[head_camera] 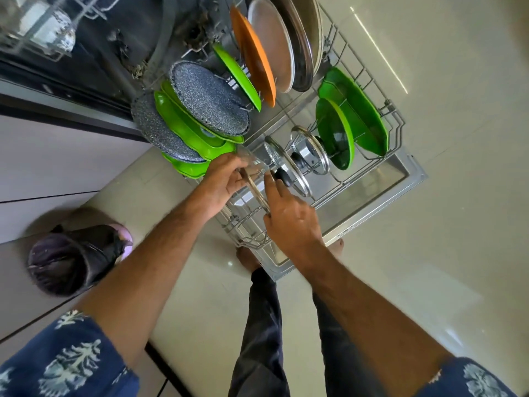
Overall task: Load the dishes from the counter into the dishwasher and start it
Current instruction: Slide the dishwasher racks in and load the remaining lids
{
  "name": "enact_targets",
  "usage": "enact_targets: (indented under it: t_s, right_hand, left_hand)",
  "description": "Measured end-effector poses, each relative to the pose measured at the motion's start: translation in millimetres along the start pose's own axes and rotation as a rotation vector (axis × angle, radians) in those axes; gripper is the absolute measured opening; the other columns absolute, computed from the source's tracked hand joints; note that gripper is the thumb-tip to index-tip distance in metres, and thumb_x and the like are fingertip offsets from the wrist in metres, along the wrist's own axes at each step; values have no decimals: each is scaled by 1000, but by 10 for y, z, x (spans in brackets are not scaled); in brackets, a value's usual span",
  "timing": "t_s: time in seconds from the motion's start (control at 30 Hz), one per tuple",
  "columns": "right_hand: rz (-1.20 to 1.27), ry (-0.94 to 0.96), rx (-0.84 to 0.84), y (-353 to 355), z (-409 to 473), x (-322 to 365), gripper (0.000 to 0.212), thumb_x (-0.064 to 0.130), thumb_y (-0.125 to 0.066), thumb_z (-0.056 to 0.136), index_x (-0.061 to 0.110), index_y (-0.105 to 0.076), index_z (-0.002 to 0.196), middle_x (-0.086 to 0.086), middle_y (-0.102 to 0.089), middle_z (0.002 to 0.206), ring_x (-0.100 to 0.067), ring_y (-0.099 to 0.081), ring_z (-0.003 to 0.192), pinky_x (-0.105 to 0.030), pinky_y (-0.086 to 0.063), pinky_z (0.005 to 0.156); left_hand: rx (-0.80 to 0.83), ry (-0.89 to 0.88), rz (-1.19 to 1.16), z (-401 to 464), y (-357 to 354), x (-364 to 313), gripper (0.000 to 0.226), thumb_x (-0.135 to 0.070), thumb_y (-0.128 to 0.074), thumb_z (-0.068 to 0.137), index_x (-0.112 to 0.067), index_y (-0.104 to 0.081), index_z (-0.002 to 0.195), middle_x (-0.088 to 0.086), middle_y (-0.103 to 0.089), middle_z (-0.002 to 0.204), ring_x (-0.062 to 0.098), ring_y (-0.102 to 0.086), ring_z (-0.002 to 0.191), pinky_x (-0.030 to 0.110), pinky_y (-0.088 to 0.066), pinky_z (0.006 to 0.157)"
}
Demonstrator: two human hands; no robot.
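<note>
Seating a glass lid in the lower rack, with both my hands on it.

I am lowering a glass lid [253, 181] into the front rows of the lower rack [400, 130], at about seven o'clock from the two lids already standing there: the larger lid [287, 167] and the smaller lid [310, 150]. My left hand [226, 179] is curling its fingers over the lid's upper rim, and my right hand [289, 216] is pinching the lower rim while its fingertips are brushing the larger lid's black knob [282, 176]. Green plates [352, 121] are filling the two o'clock side, speckled plates [206, 96] the ten o'clock side. Loading looks well along; next, I judge, the rim needs guiding between two tines until it stands unaided, then both hands releasing.
</note>
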State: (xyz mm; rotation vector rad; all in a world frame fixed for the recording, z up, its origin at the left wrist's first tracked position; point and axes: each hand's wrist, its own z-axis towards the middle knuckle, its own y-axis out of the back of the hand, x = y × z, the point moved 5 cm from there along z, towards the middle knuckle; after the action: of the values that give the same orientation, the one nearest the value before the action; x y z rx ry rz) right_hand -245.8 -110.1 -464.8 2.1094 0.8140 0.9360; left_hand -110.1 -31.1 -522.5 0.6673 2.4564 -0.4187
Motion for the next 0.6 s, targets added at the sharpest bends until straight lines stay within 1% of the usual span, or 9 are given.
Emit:
enact_targets:
  t_s: [0.03,0.07,0.1,0.2,0.33,0.43,0.5,0.53,0.6]
  right_hand:
    - [-7,5,-7,12,-35,38,73,19,-49,97,15,-10,158,-13,-32,158,-29,-66,104,-39,-59,73]
    - [-13,8,-13,22,-72,71,72,19,-49,97,14,-10,158,-12,-31,159,-29,-66,105,-39,-59,74]
    - [-13,5,-21,28,-106,100,72,19,-49,97,14,-11,158,-12,-30,160,-28,-65,105,-39,-59,73]
    - [22,-35,-55,71,-179,132,72,19,-51,93,13,-16,156,-10,-31,159,-27,-66,99,-37,-58,69]
    - [40,-86,-75,122,-171,89,71,20,-51,95,12,-17,156,-8,-30,161,-24,-68,98,-36,-59,68]
    - [7,-101,-100,162,-64,69,70,19,-52,95,9,-18,156,-9,-37,156,-23,-69,91,-33,-53,61]
    - [-34,-95,-102,198,27,92,67,18,-53,95,7,-22,153,-9,-47,148,-23,-70,90,-32,-51,59]
    - [-61,-95,-100,226,78,108,65,17,-56,95,5,-25,152,-10,-52,141,-23,-71,89,-31,-51,58]
    - [-120,-110,-79,288,200,152,62,13,-60,93,4,-32,147,-12,-60,132,-24,-72,86,-31,-52,56]
  left_hand:
    - [16,-3,-15,-30,23,5,32,-4,-53,96,8,-51,126,20,-64,129,39,-62,121,57,-39,113]
    - [42,-12,-31,-59,33,1,38,-5,-53,94,9,-49,129,22,-62,132,38,-62,122,55,-41,112]
    - [76,-25,-41,-87,30,-13,40,-7,-54,91,7,-50,128,21,-63,131,38,-62,122,53,-43,110]
    - [163,-58,-19,-103,-40,-81,30,-10,-54,88,-4,-59,117,15,-66,128,36,-63,120,48,-49,105]
    - [169,-44,15,-21,-170,-164,35,-15,-61,85,-7,-58,119,11,-68,126,32,-67,115,41,-54,100]
    - [157,-32,39,53,-211,-192,26,-17,-62,89,-10,-58,114,12,-68,124,31,-68,114,42,-54,99]
    - [116,-20,38,103,-209,-199,15,-16,-55,98,-9,-58,111,16,-66,124,31,-68,113,43,-54,99]
    - [83,-7,22,130,-212,-206,14,-15,-52,101,-8,-57,111,17,-66,121,29,-70,109,40,-56,95]
    - [16,24,-17,166,-243,-237,14,-17,-49,103,-7,-57,109,14,-67,110,24,-74,95,31,-60,77]
